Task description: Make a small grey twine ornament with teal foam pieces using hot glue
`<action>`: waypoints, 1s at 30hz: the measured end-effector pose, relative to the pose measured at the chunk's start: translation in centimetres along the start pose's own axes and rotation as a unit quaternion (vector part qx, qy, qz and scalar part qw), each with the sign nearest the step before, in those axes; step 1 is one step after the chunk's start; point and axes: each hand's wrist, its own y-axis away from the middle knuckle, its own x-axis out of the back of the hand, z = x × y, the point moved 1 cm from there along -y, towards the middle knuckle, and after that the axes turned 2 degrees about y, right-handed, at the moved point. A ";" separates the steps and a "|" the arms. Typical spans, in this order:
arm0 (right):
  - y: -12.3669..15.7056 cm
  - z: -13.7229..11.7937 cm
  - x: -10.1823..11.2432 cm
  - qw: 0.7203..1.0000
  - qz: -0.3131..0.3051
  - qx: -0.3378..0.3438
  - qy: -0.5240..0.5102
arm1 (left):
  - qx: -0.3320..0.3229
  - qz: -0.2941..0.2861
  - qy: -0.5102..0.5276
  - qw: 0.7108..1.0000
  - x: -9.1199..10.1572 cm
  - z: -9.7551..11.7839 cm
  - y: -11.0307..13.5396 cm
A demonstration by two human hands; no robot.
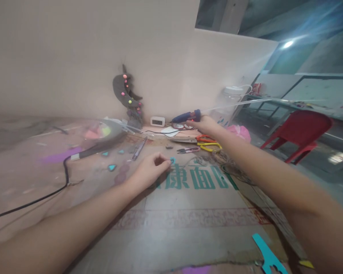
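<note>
My right hand (205,125) is wrapped round a blue hot glue gun (184,117) at the back of the work surface, its nozzle pointing left. A clear glue stick (231,103) seems to stretch out behind the gun to the right. Over the printed cardboard (188,199), my left hand (151,169) is closed in a pinch. At its fingertips is a small turquoise paper piece (173,160), partly hidden by the fingers. Little turquoise cutouts (111,167) lie left of this hand.
Orange-handled scissors (185,140), thread snips (188,150) and a pen (140,148) lie beyond my hands. A small white digital clock (157,121) stands by the wall near a dark crescent decoration (122,91). A black cable (66,171) runs at left; a red chair (300,131) stands right.
</note>
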 end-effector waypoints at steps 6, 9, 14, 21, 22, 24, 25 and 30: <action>-4.3 2.9 -3.9 1.000 -0.024 -0.005 0.015 | 0.006 -0.012 0.017 1.000 0.0 0.2 0.1; -4.9 3.7 -5.2 0.999 -0.026 -0.015 0.033 | 0.006 -0.010 0.011 1.000 0.0 0.3 0.1; -5.4 5.2 -6.0 0.996 -0.056 -0.021 0.070 | 0.021 -0.012 0.004 1.000 0.0 0.8 0.3; -3.8 5.6 -3.5 0.983 -0.051 -0.002 0.175 | 0.008 -0.010 0.012 1.000 0.0 0.4 0.2; -3.2 5.4 -3.0 0.981 -0.045 0.005 0.189 | 0.005 -0.008 0.009 1.000 0.0 0.3 0.1; -1.4 4.9 -2.1 0.978 -0.035 0.030 0.205 | 0.001 -0.001 -0.003 1.000 0.0 0.1 0.0; -0.4 4.5 -1.7 0.977 -0.033 0.046 0.206 | 0.002 0.002 -0.008 1.000 0.0 0.0 0.0; 5.6 1.7 -0.9 0.972 -0.085 0.198 0.089 | 0.010 -0.002 0.014 1.000 -0.1 0.3 0.0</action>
